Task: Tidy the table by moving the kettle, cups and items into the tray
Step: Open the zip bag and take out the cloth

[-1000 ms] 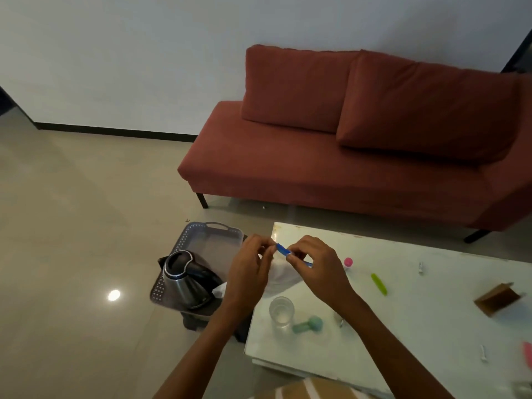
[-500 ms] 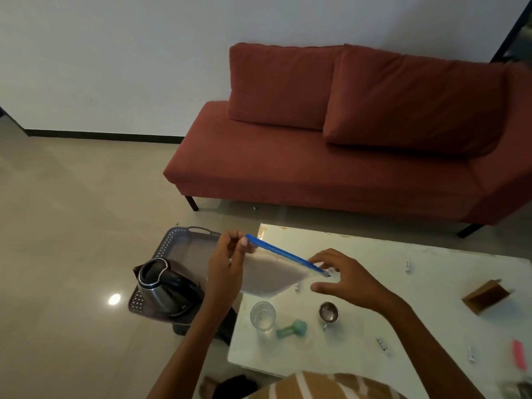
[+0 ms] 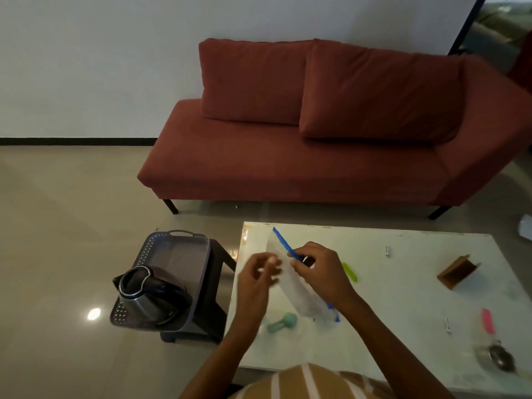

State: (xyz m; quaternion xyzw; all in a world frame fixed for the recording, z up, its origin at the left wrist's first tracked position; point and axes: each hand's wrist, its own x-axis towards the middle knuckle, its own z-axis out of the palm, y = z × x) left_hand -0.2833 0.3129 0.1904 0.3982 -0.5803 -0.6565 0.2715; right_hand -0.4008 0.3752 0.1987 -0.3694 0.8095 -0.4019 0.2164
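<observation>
I hold a clear zip bag (image 3: 299, 295) with a blue seal strip tilted on edge above the white table (image 3: 403, 286). My right hand (image 3: 319, 267) pinches the blue strip near its middle. My left hand (image 3: 259, 273) is blurred right beside the bag's left face, its fingertips at the plastic; its grip is unclear. The steel kettle (image 3: 149, 298) with a black handle stands in the grey perforated tray (image 3: 178, 240), which rests on a dark stool left of the table.
On the table lie a teal dumbbell-shaped item (image 3: 282, 322), a green clip (image 3: 349, 272), a folded brown card (image 3: 457, 272), a pink-handled metal scoop (image 3: 501, 357) and small white bits. A red sofa (image 3: 288, 168) stands behind the table.
The bag has swung from lying level between my hands to standing on edge. My right hand now pinches the strip's middle and my left hand has left the strip's end.
</observation>
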